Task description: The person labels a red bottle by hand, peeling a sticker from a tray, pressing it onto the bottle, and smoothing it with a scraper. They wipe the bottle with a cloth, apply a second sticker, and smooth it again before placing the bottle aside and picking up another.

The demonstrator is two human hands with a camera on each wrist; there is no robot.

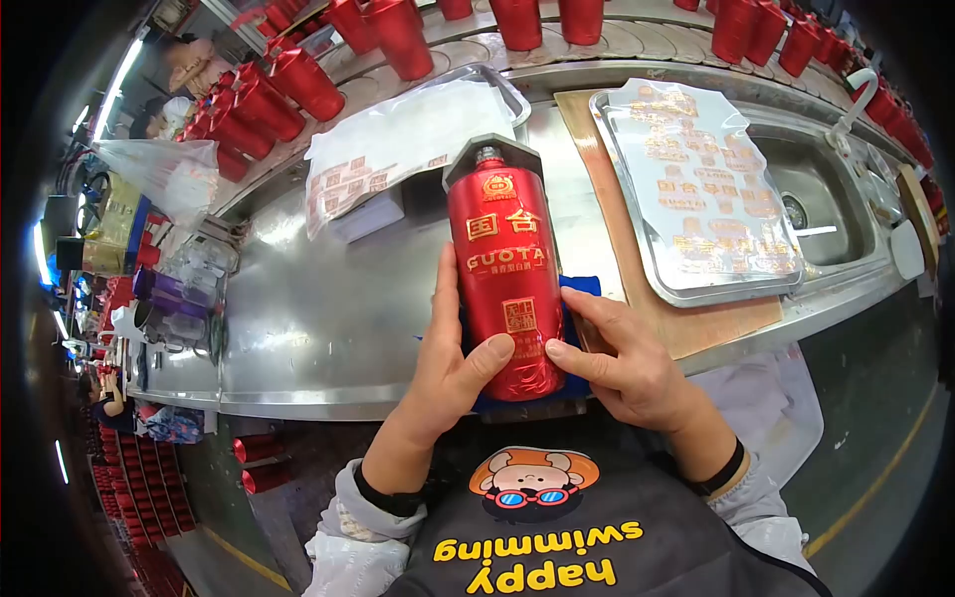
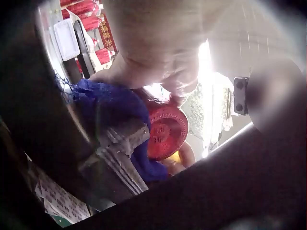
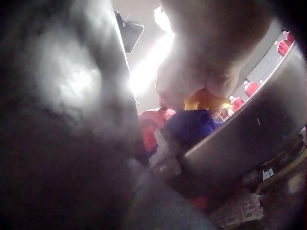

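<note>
A red bottle (image 1: pixel 505 284) with gold characters and a dark neck lies label up over a blue cloth (image 1: pixel 582 285), its base toward the person. My left hand (image 1: pixel 438 363) grips its left side, thumb over the front near the label's lower stamp. On the other side my right hand (image 1: pixel 632 363) holds the lower right edge, thumb on the front and fingers along the flank. A dark angular rest (image 1: pixel 532 164) frames the bottle's neck. From the left wrist, the round red base (image 2: pixel 167 132) shows beside the blue cloth (image 2: pixel 112 98); the right wrist view is dim.
A tray with a sticker sheet (image 1: pixel 696 189) stands on a board at right, beside a sink (image 1: pixel 826 204). Another sticker sheet (image 1: pixel 398 149) lies at the back left. Red bottles (image 1: pixel 398 40) line the conveyor behind the metal bench (image 1: pixel 308 318).
</note>
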